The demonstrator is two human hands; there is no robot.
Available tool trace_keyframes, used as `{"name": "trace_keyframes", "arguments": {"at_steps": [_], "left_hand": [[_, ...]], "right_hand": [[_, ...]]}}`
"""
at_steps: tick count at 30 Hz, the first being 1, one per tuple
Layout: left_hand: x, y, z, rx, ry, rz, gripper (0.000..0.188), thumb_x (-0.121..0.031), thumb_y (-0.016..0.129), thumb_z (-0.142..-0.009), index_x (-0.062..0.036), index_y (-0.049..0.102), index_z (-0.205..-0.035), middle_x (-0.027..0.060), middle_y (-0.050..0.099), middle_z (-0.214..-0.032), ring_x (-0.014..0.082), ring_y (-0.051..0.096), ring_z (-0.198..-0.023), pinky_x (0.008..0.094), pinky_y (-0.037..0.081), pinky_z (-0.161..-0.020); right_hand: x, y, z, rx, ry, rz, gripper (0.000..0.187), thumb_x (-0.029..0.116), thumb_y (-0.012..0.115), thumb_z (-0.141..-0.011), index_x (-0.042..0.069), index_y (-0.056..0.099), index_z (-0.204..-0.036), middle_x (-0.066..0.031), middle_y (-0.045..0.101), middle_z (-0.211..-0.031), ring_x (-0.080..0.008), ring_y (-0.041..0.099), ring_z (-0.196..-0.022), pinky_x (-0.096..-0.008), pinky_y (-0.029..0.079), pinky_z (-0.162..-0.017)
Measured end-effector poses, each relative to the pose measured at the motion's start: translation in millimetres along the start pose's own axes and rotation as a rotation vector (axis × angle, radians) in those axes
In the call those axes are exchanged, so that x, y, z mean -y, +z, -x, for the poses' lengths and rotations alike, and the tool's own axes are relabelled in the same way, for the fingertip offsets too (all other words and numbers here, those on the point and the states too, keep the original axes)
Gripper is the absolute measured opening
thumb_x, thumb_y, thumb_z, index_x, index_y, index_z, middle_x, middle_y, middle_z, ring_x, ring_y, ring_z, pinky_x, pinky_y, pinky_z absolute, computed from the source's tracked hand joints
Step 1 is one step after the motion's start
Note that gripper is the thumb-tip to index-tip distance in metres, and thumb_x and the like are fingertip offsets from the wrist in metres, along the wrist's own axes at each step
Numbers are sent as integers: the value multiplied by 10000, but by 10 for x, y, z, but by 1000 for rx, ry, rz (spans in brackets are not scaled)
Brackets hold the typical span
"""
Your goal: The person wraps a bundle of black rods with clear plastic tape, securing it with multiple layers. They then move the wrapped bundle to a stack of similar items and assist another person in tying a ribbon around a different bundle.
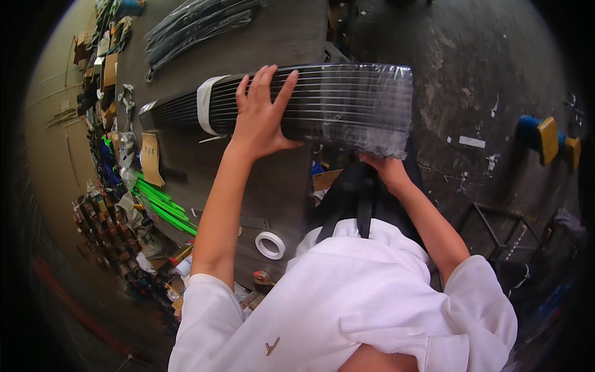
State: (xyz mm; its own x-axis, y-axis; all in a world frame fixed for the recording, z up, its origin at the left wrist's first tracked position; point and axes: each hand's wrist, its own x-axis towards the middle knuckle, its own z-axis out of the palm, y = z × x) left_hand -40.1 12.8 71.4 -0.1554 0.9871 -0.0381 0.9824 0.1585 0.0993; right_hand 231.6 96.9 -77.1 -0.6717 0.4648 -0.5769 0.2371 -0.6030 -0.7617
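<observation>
My white short-sleeved shirt (365,291) is nearest, filling the bottom of the view, its hem ruffled over my dark trousers. In front of me, a bundle of long dark strips (310,102) lies across the table (211,170), its film-wrapped end jutting past the table's right edge. A white band (204,105) circles it; beyond that the strips narrow toward the table's left edge, where their far end is hard to make out.

My left hand (263,118) lies spread over the bundle's top, fingers splayed, thumb stretched along its near side. My right hand (384,170) is beneath the wrapped end; its fingers are mostly hidden there, so I can't tell how tightly they close.

A white tape roll (259,245) sits near the table's right edge, green strips (162,201) by the left edge. Plastic-wrapped goods (192,31) at the far end are cut off by the frame.
</observation>
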Motion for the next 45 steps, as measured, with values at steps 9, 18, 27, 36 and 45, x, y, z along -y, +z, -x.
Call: {"name": "trace_keyframes", "arguments": {"at_steps": [9, 18, 27, 36, 45], "left_hand": [[-629, 360, -595, -195, 64, 138, 1204, -502, 898, -465, -209, 337, -1489, 235, 361, -1402, 382, 335, -1350, 495, 247, -1062], [-668, 434, -484, -226, -35, 114, 1248, -560, 885, -444, -201, 320, -1497, 179, 315, -1513, 353, 291, -1414, 574, 201, -1132], [-733, 438, -478, -253, -56, 93, 1249, -538, 891, -415, -201, 342, -1485, 168, 327, -1505, 349, 302, -1407, 568, 208, -1133], [-737, 399, -528, -208, -70, 97, 1215, -560, 877, -422, -208, 371, -1469, 164, 350, -1488, 358, 314, -1393, 568, 213, -1135], [-862, 488, -606, -141, -86, 16, 1123, -522, 858, -443, -213, 436, -1437, 180, 382, -1474, 373, 356, -1373, 547, 275, -1119]], "right_hand": [[142, -793, 61, -294, -73, 49, 305, 197, 730, -871, 9, 653, -1098, -45, 689, -1004, -145, 627, -905, -288, 483, -828], [270, -700, 466, 70, 94, 184, 548, 26, 724, -797, 40, 537, -1312, -74, 667, -1063, -160, 655, -958, -324, 533, -857], [1910, -577, 413, 398, -563, 1584, 250, 37, 632, -771, 75, 644, -1018, -69, 628, -651, -246, 646, -611, -375, 523, -583], [2722, -961, -1253, 159, -1326, 1991, 337, 65, 685, -804, 230, 656, -1097, 13, 561, -1227, -198, 579, -1001, -348, 504, -895], [1809, -1257, -2181, 644, -829, 1115, 648, -46, 735, -724, 232, 607, -1296, 4, 392, -1519, -279, 474, -1311, -414, 471, -1052]]}}
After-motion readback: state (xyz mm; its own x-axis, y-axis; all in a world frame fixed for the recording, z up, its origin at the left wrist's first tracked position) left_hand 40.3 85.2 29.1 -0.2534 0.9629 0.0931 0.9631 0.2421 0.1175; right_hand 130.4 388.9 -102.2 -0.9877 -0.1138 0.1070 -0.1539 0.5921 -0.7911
